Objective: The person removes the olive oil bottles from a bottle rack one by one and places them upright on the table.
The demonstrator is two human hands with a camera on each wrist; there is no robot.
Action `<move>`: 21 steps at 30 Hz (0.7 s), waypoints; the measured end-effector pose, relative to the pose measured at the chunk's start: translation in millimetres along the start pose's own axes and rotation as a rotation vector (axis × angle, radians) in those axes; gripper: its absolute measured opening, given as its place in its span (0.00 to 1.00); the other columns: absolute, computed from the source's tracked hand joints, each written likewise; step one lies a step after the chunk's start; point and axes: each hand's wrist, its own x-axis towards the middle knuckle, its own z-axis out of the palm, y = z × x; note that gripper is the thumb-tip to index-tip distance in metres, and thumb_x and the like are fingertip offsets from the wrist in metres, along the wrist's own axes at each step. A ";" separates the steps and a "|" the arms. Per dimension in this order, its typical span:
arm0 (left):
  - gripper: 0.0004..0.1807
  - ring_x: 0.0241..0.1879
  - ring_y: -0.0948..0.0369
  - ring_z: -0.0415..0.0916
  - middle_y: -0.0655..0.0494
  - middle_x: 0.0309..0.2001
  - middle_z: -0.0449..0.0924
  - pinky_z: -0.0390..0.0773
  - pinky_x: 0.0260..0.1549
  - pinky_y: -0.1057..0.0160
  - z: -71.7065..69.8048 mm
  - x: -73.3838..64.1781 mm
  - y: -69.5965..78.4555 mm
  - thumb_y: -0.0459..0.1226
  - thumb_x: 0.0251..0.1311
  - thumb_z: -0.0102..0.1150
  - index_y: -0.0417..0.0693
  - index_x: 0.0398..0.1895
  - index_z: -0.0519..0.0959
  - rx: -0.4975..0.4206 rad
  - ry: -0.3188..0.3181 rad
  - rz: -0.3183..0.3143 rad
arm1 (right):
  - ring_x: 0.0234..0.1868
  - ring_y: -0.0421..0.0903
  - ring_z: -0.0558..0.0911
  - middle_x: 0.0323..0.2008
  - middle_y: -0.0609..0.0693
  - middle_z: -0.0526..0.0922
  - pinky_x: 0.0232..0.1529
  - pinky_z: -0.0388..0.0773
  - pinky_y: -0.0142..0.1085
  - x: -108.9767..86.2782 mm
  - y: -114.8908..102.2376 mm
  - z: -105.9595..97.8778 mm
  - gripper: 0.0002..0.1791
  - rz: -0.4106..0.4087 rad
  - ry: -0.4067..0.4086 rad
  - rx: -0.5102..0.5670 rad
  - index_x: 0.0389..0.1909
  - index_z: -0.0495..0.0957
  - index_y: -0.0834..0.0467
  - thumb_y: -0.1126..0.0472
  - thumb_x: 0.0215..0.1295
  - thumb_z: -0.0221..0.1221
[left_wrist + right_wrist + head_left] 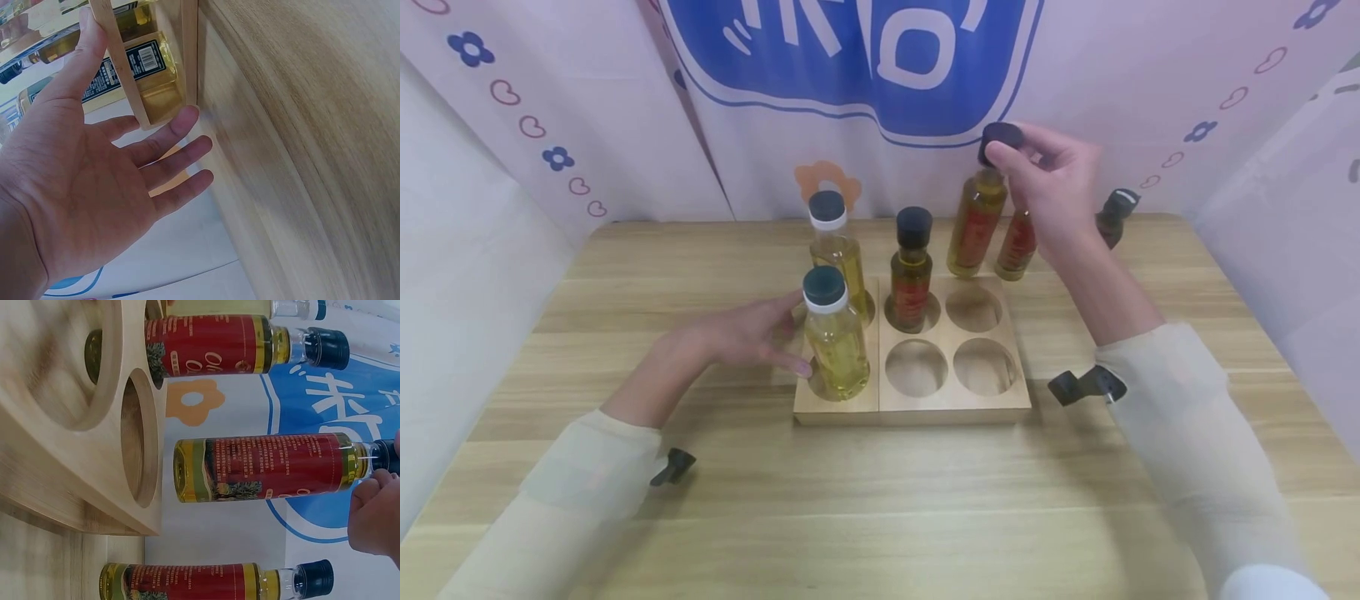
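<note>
My right hand (1060,183) pinches the black cap of an olive oil bottle (275,465) with a red label. The bottle hangs upright behind the wooden rack (951,402), close to its rear right hole; in the right wrist view its base is clear of the rack. My left hand (748,333) is at the rack's left end, fingers loosely extended. In the left wrist view, the thumb (94,37) lies against the rack's top board. Two pale-oil bottles, front (838,354) and rear (844,258), stand in the left holes. Another olive oil bottle (912,287) occupies the rear middle hole.
Behind the rack stands a red-labelled bottle (1017,247), partly covered by my right hand. A dark-capped bottle (1112,221) is farther right, partly behind my forearm. A printed cloth (760,150) hangs along the back edge of the wooden table (880,517).
</note>
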 end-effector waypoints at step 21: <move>0.66 0.69 0.36 0.67 0.34 0.78 0.56 0.68 0.67 0.35 -0.4 -0.6 0.8 0.53 0.57 0.76 0.51 0.86 0.38 -0.029 -0.007 0.009 | 0.17 0.40 0.65 0.29 0.47 0.80 0.17 0.59 0.27 19.4 21.2 9.4 0.13 0.186 0.063 -0.167 0.45 0.91 0.57 0.62 0.60 0.75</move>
